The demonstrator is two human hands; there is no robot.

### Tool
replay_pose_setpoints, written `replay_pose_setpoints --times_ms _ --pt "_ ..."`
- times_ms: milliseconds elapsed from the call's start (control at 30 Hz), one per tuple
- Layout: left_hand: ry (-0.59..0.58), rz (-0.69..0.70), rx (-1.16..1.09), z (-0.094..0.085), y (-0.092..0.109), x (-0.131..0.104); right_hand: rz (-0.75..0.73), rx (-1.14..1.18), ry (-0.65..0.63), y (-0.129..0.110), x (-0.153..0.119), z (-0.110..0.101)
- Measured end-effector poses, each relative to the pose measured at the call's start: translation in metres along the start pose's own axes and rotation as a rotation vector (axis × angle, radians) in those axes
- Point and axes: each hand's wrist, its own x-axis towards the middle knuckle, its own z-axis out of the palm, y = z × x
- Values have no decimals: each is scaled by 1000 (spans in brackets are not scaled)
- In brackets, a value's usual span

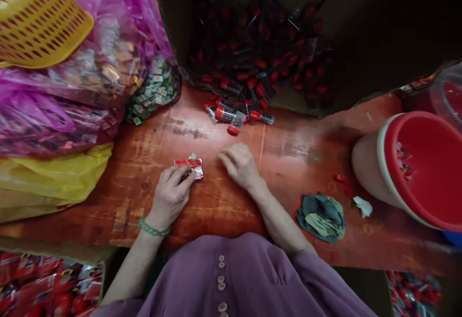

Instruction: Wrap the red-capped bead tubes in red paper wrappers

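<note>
My left hand point(171, 194), with a green bead bracelet at its wrist, rests on the red-brown table; its fingertips are closed on a small red and clear packet point(195, 165). To the right, my right hand point(240, 165) is over the table with its fingers curled; they are blurred, and whether they hold anything is hidden. Beyond it lies a loose pile of small clear bottles with red caps point(236, 123), touching neither hand.
A dark open box point(346, 90) holds many more red-capped bottles. Pink bags point(61, 110) of small packets and a yellow basket point(54, 23) stand left. Right are a green cloth point(321, 217) and a red-rimmed bucket point(371, 163).
</note>
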Motion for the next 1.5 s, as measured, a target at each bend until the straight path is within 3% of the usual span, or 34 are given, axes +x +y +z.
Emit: replay_pose_setpoints --times_ms 67,133,233,367,433,500,600,733,967,1233,1367,1500 --pt "-23 -24 9 -3 0 3 292 -3 169 15 18 -11" --pt "-57 -20 -8 -8 1 8 534 -22 251 29 35 -14" --pt "-110 14 -35 -17 4 17 685 5 257 45 54 -2" --pt "-144 33 -1 -22 7 24 619 211 352 64 60 17" --pt "-133 27 68 -20 9 25 528 376 393 71 55 20" --pt "-112 9 141 -16 9 24 455 538 355 73 46 16" --pt "-83 -37 144 -11 9 23 453 721 259 63 25 5" --pt "-98 -102 -31 -14 7 24 495 866 205 33 -4 -3" --pt "-205 -190 -115 -24 3 33 507 950 110 -3 -26 -4" --pt "20 -259 -146 -31 12 33 490 1037 89 -19 -38 -16" --pt "49 -192 -280 -42 27 34 412 961 109 -33 -40 -23" --pt "64 -147 -358 -45 37 33 321 896 28 -42 -40 -28"
